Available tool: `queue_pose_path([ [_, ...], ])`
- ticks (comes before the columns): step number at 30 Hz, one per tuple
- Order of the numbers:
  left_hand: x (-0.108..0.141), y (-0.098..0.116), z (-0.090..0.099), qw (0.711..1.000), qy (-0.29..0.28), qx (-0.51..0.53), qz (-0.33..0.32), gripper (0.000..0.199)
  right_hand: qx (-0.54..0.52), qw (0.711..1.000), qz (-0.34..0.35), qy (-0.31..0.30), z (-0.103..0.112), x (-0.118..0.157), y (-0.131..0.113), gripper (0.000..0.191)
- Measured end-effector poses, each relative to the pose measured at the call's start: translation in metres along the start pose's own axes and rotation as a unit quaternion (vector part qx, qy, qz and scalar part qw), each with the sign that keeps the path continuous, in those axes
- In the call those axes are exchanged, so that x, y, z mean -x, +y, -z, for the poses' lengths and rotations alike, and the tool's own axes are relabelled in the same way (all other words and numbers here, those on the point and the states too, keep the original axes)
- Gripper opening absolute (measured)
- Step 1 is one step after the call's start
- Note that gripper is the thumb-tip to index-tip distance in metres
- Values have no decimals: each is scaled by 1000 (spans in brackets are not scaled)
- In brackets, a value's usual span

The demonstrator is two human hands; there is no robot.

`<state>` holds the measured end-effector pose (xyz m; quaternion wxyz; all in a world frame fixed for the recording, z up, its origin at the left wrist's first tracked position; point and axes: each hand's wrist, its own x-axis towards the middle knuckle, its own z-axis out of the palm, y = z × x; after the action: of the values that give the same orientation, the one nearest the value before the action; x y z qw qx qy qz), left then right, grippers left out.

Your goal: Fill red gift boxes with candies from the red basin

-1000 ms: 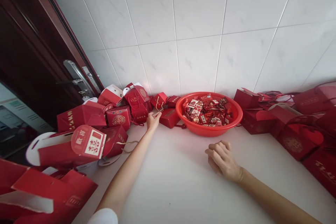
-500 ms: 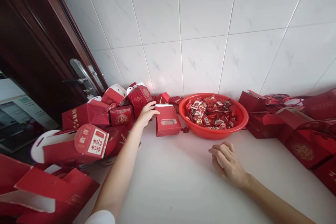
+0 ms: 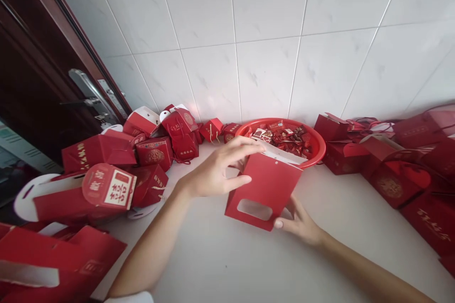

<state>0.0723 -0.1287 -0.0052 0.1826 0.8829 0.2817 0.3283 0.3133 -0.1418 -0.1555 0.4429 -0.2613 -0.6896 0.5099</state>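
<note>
Between my hands is a red paper gift box (image 3: 265, 182) with an oval window low on its front and a white inner edge at the top. My left hand (image 3: 216, 168) grips its upper left side, thumb on the front and fingers over the top edge. At the lower right corner, my right hand (image 3: 300, 222) holds the box, thumb at the front; its other fingers are partly hidden behind it. The box tilts in front of a red plastic basket (image 3: 322, 147) filled with small red-wrapped candies (image 3: 280, 135), covering part of the basket's front.
Red gift boxes (image 3: 99, 151) are heaped on the left, one with a white label (image 3: 120, 190). More red boxes (image 3: 391, 180) crowd the right side of the white table (image 3: 199, 255). Behind stands a tiled wall (image 3: 266, 75); a dark door with a metal handle (image 3: 87, 87) is at left.
The red box has come off the table toward me and to the right, in my left hand. My right hand has moved from bare table onto its lower corner. The view has shifted slightly.
</note>
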Motion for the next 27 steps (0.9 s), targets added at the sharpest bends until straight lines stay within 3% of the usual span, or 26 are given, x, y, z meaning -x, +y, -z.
queue_pose_path([
  [4, -6, -4, -16, 998, -19, -57, -6, 53, 8, 999, -30, 43, 0, 2, -5, 63],
  [9, -11, -25, -18, 994, 9, -60, 86, 36, -43, 997, -43, 47, 6, -1, -3, 59],
  [14, -11, -44, -22, 986, -7, -67, 152, 36, -89, 994, -60, 26, 4, -3, -2, 53],
  [23, -16, -45, -30, 988, 23, -87, 125, 26, -43, 996, -66, 37, 6, -4, -3, 55],
  [27, -19, -40, -27, 989, 64, -85, 99, 35, 66, 996, -39, 48, 7, 1, -1, 52],
])
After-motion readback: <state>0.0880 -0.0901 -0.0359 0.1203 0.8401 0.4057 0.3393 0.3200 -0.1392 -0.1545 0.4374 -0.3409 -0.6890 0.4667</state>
